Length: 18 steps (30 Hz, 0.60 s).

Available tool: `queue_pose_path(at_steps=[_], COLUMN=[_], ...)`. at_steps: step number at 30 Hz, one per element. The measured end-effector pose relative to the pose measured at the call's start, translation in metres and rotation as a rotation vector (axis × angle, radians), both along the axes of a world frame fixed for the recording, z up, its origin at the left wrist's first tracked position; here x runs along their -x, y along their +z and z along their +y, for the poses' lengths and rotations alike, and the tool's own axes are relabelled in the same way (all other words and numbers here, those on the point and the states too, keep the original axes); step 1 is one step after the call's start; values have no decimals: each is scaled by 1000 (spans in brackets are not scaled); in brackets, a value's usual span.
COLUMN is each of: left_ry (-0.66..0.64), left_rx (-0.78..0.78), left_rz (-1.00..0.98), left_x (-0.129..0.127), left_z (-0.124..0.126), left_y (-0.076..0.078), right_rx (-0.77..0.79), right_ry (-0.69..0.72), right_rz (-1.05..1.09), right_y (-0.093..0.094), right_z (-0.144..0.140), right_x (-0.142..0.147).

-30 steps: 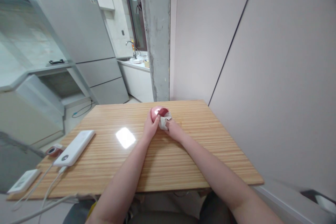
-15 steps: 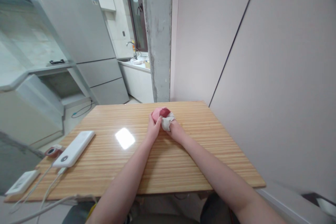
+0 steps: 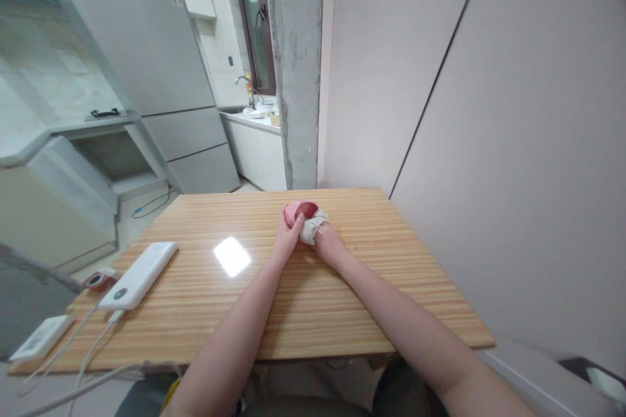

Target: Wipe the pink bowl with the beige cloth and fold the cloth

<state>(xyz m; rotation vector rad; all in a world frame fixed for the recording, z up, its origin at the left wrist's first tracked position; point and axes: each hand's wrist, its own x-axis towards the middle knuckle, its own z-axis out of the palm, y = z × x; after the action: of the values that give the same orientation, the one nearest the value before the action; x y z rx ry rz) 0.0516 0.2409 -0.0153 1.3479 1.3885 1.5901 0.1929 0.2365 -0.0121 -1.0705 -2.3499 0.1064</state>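
Both my forearms run out over the wooden table (image 3: 342, 313), resting low on it so my wrists stay steady while my fingers work at the far middle of the top. My left hand (image 3: 285, 240) is curled around the near left side of the small pink and red round object (image 3: 299, 210), fingers closed on it to keep it from rolling or turning on the slick surface. My right hand (image 3: 328, 244) sits just beside it, its fingers closed on a bunched white cloth (image 3: 311, 228) and pressing that wad against the object's near right side; the cloth lies between my fingertips and the object, so I judge it is there to rub the surface and not to be set down. The two hands meet almost thumb to thumb, one bracing and one pressing. Well off to the left of my left hand, near the table's edge, lies a white power bank (image 3: 137, 275) with cables (image 3: 92, 339) trailing toward me, a small round red gadget (image 3: 95, 281) just beyond its near end and a flat white device (image 3: 42, 336) nearer me. Beyond my fingertips, past the table's far edge, stand a concrete pillar (image 3: 296, 65) and, further left, a grey refrigerator (image 3: 151, 58).
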Motion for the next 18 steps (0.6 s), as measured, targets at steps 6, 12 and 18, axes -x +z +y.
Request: queue_pose_path(at_steps=[6,12,18], left_ry=[-36,9,124], left_rx=[88,73,89], left_rz=[-163,-416,-89], left_x=[19,-18,8], left_z=[8,0,4], left_y=[12,-1,7], right_rx=[-68,-77,-30], right_ry=[74,-45,66], right_rz=[-97,-64,-109], right_y=[14,10,5], right_z=[0,-2,3], right_x=[-2,-2,5])
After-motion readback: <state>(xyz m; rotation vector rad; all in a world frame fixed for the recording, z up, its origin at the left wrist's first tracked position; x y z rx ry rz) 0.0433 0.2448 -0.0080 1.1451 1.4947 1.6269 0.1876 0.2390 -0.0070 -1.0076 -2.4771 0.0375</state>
